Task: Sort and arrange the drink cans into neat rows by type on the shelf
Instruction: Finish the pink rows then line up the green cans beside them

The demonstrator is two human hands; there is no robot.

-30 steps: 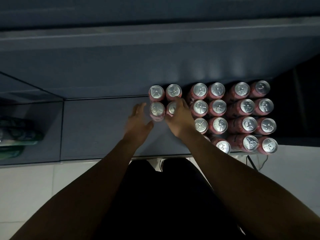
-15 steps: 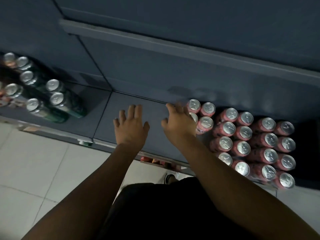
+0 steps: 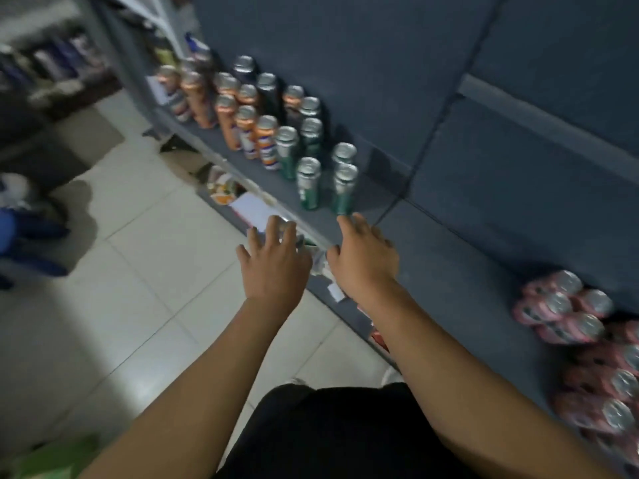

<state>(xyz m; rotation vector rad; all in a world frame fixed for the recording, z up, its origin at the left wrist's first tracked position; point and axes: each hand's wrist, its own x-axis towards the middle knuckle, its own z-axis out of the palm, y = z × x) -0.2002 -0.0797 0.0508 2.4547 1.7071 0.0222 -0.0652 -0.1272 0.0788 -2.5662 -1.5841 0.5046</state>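
Both hands reach forward, empty, with fingers spread and relaxed: the left hand (image 3: 275, 262) over the tiled floor (image 3: 145, 271) just off the shelf edge, the right hand (image 3: 363, 259) above the front of the dark grey shelf (image 3: 449, 271). Green cans (image 3: 309, 183) stand just beyond the right fingertips, orange cans (image 3: 247, 131) farther along, and the pink cans (image 3: 567, 312) sit grouped well apart at the right.

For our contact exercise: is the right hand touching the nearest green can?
Cannot tell. Head view: the right hand sits at the base of the green can, but blur hides contact or gap.
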